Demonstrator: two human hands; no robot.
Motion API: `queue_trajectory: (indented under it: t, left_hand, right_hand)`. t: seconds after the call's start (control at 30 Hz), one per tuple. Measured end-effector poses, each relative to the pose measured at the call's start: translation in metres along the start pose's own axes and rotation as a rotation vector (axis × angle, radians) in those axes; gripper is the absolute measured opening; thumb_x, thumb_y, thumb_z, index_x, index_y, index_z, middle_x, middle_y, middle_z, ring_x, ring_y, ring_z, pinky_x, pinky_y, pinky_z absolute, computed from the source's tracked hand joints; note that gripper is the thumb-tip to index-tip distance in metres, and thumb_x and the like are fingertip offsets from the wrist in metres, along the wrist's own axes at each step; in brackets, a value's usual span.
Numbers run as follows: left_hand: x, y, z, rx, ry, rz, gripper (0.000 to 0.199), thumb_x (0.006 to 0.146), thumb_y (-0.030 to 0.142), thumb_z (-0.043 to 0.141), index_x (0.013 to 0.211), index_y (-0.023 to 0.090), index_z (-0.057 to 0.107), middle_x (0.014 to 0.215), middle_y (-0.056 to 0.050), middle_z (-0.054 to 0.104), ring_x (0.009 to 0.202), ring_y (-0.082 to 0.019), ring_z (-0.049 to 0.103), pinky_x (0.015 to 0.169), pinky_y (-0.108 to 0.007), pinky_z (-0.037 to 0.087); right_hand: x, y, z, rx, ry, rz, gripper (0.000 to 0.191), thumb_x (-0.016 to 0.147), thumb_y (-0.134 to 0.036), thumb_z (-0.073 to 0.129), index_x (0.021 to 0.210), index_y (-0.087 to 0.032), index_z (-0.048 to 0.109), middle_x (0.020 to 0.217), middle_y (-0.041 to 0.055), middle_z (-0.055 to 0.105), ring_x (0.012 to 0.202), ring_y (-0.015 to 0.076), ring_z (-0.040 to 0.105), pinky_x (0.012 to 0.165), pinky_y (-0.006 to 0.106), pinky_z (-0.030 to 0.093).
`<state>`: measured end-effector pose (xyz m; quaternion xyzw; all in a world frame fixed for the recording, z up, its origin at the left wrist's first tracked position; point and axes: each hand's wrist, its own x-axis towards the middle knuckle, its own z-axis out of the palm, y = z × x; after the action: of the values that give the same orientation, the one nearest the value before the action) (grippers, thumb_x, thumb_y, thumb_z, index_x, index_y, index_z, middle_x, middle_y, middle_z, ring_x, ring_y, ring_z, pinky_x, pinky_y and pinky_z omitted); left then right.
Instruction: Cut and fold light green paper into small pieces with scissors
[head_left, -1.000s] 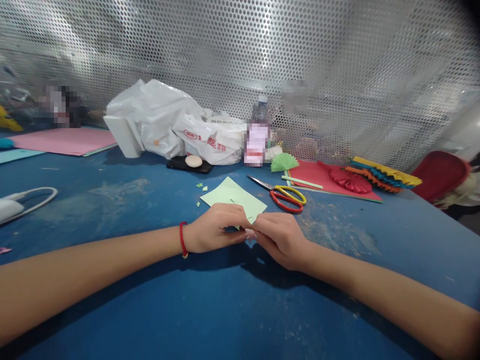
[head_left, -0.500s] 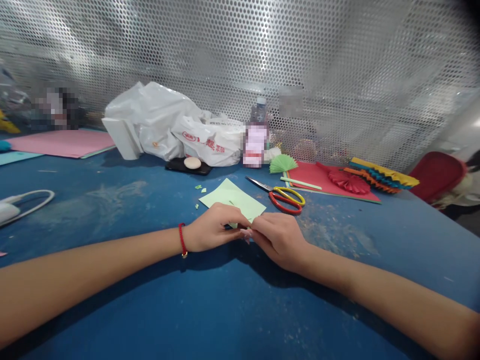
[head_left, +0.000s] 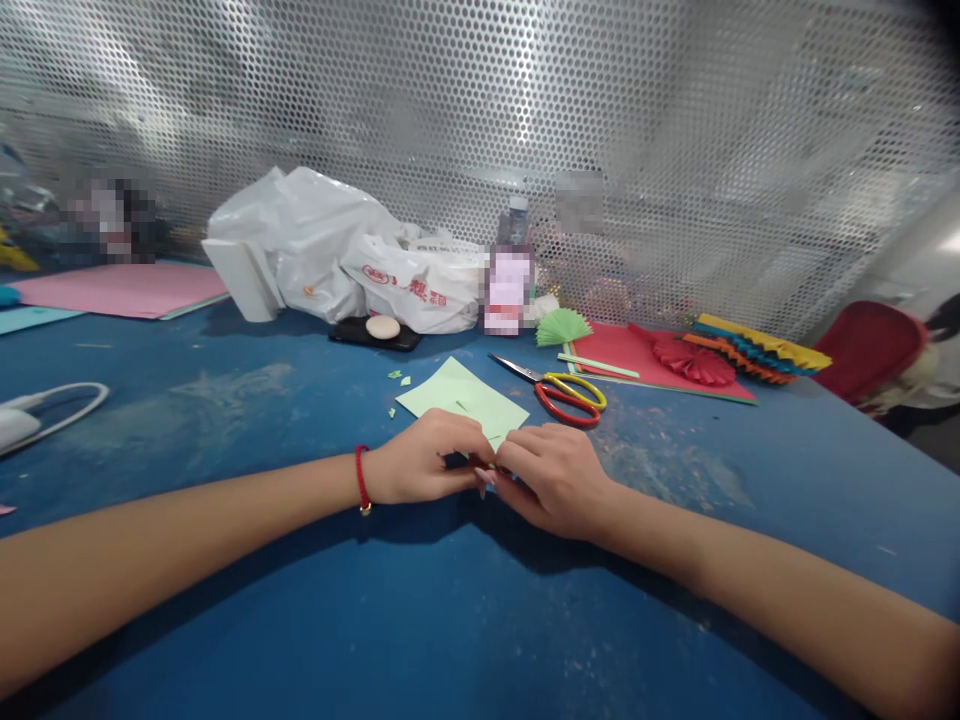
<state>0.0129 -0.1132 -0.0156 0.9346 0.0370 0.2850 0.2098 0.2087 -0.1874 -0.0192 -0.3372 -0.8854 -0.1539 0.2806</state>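
My left hand [head_left: 424, 457], with a red cord bracelet [head_left: 361, 480] at its wrist, is closed, thumb and fingers pinched together. Against its fingertips my right hand [head_left: 551, 478] is closed in a pinch too. Whatever lies between the fingertips is too small and hidden to name; pinkish nails show there. Just behind the hands lies a pale green sheet of paper [head_left: 457, 390] with a slit or dark mark on it, its near corner covered by my fingers. Scissors [head_left: 566, 395] with one red and one yellow handle rest to its right, blades partly apart.
Green paper scraps [head_left: 405, 381] lie left of the sheet. Farther back are white plastic bags [head_left: 322, 240], a dark flat object [head_left: 352, 332] under a pale oval item [head_left: 382, 327], and a bottle [head_left: 510, 280]. A green paper fan [head_left: 562, 327] and red paper [head_left: 607, 350] lie right, a white cable [head_left: 82, 387] left.
My fingertips have shifted slightly toward the left and turned a little against each other. The sheet, the scissors and the things behind stay in place; the view moved slightly.
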Motion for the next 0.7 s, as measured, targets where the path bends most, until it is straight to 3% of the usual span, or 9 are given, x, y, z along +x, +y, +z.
queue_trajectory:
  t: [0.17, 0.53, 0.7]
  left_hand:
    - [0.0, 0.001, 0.0, 0.027, 0.023, -0.044, 0.016, 0.087, 0.021, 0.058, 0.072, 0.015, 0.061, 0.064, -0.002, 0.067, 0.057, -0.011, 0.059, 0.059, -0.019, 0.043]
    - [0.002, -0.003, -0.003, -0.336, 0.027, -0.322, 0.014, 0.086, 0.026, 0.066, 0.081, 0.013, 0.067, 0.07, -0.004, 0.073, 0.064, -0.014, 0.068, 0.064, -0.022, 0.052]
    - [0.003, -0.001, -0.003, -0.345, -0.001, -0.345, 0.017, 0.081, 0.029, 0.071, 0.079, 0.012, 0.068, 0.066, -0.004, 0.072, 0.061, -0.013, 0.067, 0.061, -0.021, 0.051]
  right_hand:
    - [-0.002, 0.005, 0.005, 0.119, -0.097, 0.017, 0.03, 0.102, -0.025, 0.036, 0.079, -0.017, 0.055, 0.066, 0.001, 0.059, 0.056, 0.0132, 0.048, 0.054, 0.028, 0.025]
    - [-0.004, 0.011, 0.007, 0.381, -0.019, 0.276, 0.028, 0.1, -0.028, 0.039, 0.075, -0.018, 0.049, 0.064, -0.0015, 0.052, 0.057, 0.0107, 0.045, 0.056, 0.022, 0.029]
    - [-0.004, 0.013, 0.006, 0.426, -0.073, 0.217, 0.03, 0.101, -0.027, 0.04, 0.074, -0.018, 0.049, 0.065, -0.002, 0.05, 0.057, 0.0103, 0.042, 0.056, 0.022, 0.029]
